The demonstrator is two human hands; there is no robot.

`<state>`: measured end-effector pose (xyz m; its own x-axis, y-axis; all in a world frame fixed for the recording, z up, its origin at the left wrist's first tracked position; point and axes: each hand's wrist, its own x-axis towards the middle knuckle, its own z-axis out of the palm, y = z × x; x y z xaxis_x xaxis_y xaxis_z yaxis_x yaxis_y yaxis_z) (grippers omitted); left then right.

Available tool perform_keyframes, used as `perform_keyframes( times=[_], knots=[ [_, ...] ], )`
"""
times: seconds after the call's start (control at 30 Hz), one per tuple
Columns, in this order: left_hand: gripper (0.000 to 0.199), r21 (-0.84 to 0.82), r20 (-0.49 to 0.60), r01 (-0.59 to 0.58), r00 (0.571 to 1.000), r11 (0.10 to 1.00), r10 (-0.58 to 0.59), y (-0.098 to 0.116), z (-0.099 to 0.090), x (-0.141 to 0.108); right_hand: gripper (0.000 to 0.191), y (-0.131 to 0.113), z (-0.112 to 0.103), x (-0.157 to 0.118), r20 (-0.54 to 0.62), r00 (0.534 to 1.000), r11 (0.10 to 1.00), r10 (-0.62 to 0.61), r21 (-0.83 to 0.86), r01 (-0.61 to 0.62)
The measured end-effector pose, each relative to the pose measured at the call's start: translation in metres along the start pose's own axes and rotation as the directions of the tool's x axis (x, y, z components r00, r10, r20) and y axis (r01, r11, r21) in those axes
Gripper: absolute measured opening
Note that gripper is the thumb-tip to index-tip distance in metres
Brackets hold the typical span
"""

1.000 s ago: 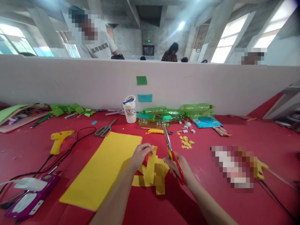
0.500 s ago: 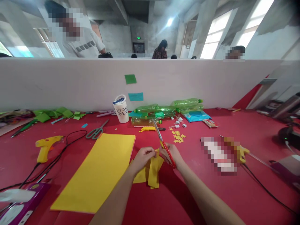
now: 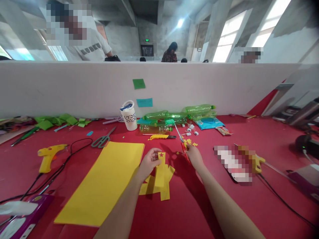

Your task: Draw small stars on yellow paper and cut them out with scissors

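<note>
Red tabletop (image 3: 176,219), yellow strip (image 3: 160,171) between left fingers (image 3: 156,163), scissors (image 3: 183,150) in right hand (image 3: 195,157)

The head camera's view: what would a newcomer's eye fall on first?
Probably the large yellow sheet on the red table, left of centre. Near the middle, the left hand holds a yellow strip with a star-shaped hole, and the right hand holds red-handled scissors.

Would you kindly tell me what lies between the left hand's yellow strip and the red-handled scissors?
In the head view, one small star-shaped cutout shows between them.
</note>
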<state>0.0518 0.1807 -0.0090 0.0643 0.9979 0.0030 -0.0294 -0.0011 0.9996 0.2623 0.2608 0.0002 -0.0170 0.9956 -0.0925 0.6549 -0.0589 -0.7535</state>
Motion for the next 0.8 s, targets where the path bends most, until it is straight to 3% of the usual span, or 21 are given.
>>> perform_keyframes(
  times=[0.1,0.2,0.3,0.47,0.63,0.8],
  knots=[
    [0.043,-0.078,-0.014,0.014,1.0,0.997,-0.015,0.003,0.002,-0.001,0.023,-0.006,0.006,-0.016,0.142,0.99,0.989,-0.025,0.151,0.003],
    [0.046,-0.105,-0.021,0.011,1.0,0.994,-0.013,0.005,0.004,-0.003,0.03,-0.016,0.021,-0.038,0.313,0.945,0.95,-0.096,0.311,-0.006],
    [0.047,-0.121,-0.013,0.015,1.0,0.993,-0.017,0.006,0.005,-0.003,0.026,-0.026,0.035,-0.054,0.389,0.909,0.908,-0.15,0.419,-0.029],
    [0.047,-0.172,0.029,0.021,0.999,0.985,-0.016,0.005,0.008,-0.003,0.022,-0.03,0.04,-0.06,0.391,0.902,0.861,-0.182,0.507,-0.046],
    [0.018,-0.118,0.107,0.136,0.987,0.984,-0.123,0.008,0.014,-0.007,0.025,-0.026,0.035,-0.059,0.272,0.947,0.822,-0.172,0.569,-0.014],
    [0.022,-0.233,-0.009,0.155,0.987,0.96,-0.162,0.01,0.012,-0.006,0.036,-0.022,0.022,-0.058,0.296,0.928,0.845,-0.225,0.533,0.035]
  ],
)
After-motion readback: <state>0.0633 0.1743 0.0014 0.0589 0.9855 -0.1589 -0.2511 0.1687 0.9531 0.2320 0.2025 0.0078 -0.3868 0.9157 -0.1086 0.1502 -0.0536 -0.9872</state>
